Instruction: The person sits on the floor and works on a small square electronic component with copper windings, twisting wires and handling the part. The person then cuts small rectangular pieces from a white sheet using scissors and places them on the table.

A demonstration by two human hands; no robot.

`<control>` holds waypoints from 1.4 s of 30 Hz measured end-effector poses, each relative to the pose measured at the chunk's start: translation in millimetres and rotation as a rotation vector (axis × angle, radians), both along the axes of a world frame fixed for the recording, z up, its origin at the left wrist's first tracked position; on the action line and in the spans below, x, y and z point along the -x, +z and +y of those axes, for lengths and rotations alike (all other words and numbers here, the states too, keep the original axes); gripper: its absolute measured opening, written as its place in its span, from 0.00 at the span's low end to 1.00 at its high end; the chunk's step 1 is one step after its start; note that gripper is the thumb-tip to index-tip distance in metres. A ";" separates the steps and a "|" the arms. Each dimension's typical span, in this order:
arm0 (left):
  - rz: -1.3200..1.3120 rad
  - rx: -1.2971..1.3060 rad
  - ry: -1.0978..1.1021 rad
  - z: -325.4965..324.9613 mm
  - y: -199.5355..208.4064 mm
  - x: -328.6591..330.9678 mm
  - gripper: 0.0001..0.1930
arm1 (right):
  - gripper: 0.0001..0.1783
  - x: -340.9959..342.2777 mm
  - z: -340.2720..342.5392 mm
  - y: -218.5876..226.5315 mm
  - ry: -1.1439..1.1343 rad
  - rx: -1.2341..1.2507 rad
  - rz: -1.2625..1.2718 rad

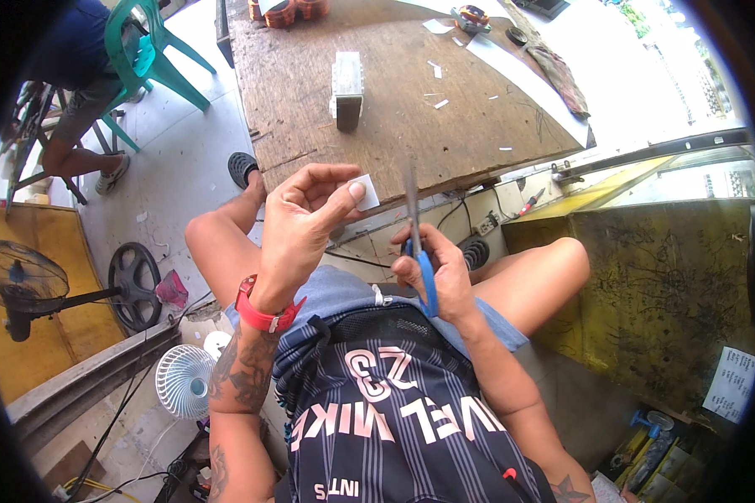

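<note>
Between thumb and fingers, my left hand pinches a small piece of white paper near the front edge of the wooden table. My right hand grips a pair of scissors by the blue handles, with the blades pointing up and away from me. The blades are blurred, so whether they are apart cannot be made out. A gap separates the scissors from the paper. Beyond my left hand, a metal block of stacked plates stands on the table.
The worn wooden table carries white paper scraps, a white sheet, a cloth and copper-coloured coils. At left are a green plastic chair, a seated person and a black fan. A white fan stands by my left arm.
</note>
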State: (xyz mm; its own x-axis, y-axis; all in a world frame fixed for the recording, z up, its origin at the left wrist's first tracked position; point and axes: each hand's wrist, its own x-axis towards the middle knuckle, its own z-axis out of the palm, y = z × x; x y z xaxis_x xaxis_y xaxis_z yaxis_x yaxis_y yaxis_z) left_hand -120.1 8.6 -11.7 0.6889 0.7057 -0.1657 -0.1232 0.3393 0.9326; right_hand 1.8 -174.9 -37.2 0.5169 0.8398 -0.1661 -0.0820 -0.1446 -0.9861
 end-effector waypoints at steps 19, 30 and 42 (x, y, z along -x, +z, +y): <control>-0.333 0.057 0.373 -36.4 -12.4 -20.6 0.11 | 0.23 21.4 6.7 13.5 0.078 0.090 -0.102; -0.345 0.066 0.376 -39.6 -13.0 -22.9 0.11 | 0.21 23.5 3.9 12.1 0.067 0.085 0.036; -0.015 -0.024 -0.175 19.9 17.4 7.5 0.28 | 0.29 -40.9 -13.2 29.7 0.390 0.081 -0.139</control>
State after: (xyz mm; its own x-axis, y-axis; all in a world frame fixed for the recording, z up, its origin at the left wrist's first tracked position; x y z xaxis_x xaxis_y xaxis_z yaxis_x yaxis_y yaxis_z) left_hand -127.6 28.5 5.6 0.8038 0.5785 -0.1387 -0.0783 0.3341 0.9393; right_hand 42.7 -188.1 -7.5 0.1848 0.9641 -0.1908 0.1268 -0.2159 -0.9682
